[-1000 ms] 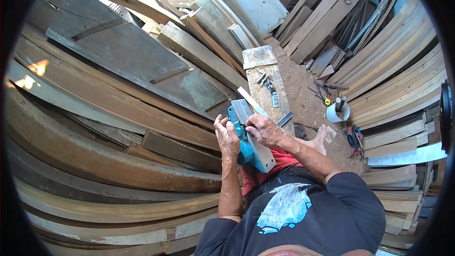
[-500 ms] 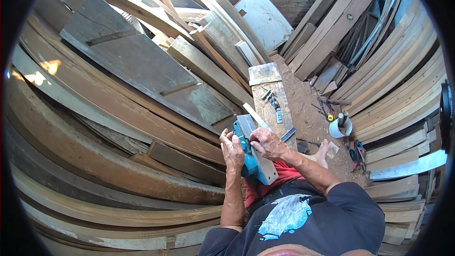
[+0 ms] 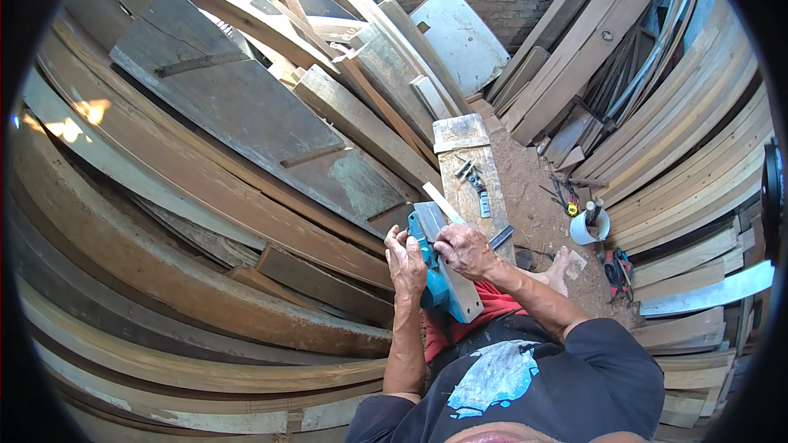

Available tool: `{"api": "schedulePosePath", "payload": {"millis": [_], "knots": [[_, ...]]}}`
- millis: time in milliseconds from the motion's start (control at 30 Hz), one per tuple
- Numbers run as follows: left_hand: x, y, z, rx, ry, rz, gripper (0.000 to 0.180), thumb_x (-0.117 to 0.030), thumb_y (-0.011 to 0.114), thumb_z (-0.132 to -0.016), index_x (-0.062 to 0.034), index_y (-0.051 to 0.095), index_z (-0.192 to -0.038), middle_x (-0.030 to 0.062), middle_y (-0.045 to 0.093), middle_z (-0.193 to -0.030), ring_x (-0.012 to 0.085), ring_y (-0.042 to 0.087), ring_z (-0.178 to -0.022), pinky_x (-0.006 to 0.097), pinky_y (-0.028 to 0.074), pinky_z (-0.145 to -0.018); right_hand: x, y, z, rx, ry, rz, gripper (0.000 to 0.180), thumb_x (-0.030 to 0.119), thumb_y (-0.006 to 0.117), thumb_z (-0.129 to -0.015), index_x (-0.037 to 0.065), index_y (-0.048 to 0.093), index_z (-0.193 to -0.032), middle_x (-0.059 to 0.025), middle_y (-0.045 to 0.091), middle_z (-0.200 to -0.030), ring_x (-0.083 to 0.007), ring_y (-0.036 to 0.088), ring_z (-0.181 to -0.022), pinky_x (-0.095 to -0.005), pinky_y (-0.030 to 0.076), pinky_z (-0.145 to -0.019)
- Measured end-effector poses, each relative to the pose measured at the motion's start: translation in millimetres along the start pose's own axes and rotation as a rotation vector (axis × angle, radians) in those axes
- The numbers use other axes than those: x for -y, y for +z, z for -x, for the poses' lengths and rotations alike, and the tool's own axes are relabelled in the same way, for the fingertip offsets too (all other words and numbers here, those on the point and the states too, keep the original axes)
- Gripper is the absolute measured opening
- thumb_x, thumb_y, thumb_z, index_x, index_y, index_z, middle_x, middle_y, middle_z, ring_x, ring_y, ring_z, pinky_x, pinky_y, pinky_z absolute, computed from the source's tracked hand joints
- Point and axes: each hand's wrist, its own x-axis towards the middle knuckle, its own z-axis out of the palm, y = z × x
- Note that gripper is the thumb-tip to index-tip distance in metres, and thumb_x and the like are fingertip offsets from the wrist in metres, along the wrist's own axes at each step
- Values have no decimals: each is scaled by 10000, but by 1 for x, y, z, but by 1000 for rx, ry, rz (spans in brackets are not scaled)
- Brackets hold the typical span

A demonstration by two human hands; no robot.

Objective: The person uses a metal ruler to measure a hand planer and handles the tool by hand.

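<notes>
A blue electric hand planer (image 3: 447, 283) with a grey metal sole lies upturned on my lap. My left hand (image 3: 406, 261) grips its left side. My right hand (image 3: 466, 250) rests on top of the sole, fingers closed near the front end, with a thin pale strip (image 3: 443, 202) sticking out past them. A dark small tool (image 3: 501, 236) shows just right of my right hand; how it is held is hidden.
A low wooden bench (image 3: 469, 166) ahead carries several small metal tools. A white bucket (image 3: 588, 228) stands on the dirt floor at right, with red-handled tools (image 3: 617, 269) nearby. Stacked planks and boards surround me on the left and right. My bare foot (image 3: 560, 269) rests ahead.
My view has tilted up and shifted a little; both hands stay on the planer, with only small finger movement on its sole.
</notes>
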Motion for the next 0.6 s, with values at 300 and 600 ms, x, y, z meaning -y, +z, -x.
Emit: {"api": "schedulePosePath", "payload": {"millis": [300, 600], "knots": [[1, 1, -3, -17, 34, -44, 591, -408, 419, -1051, 61, 343, -1402, 251, 556, -1224, 324, 565, -1098, 425, 447, -968, -1, 0, -3, 35, 33, 28, 183, 198, 586, -955, 23, 631, -978, -174, 633, -874, -365, 645, -898, -451, 518, -807], [-5, 0, 0, -12, -10, 7, 599, -419, 428, -1036, 47, 361, -1406, 277, 554, -1244, 399, 534, -1143, 490, 408, -999, -2, 0, 0, 103, 76, 4, 195, 211, 570, -973, 23, 623, -963, -196, 649, -900, -377, 657, -882, -465, 519, -796]]}}
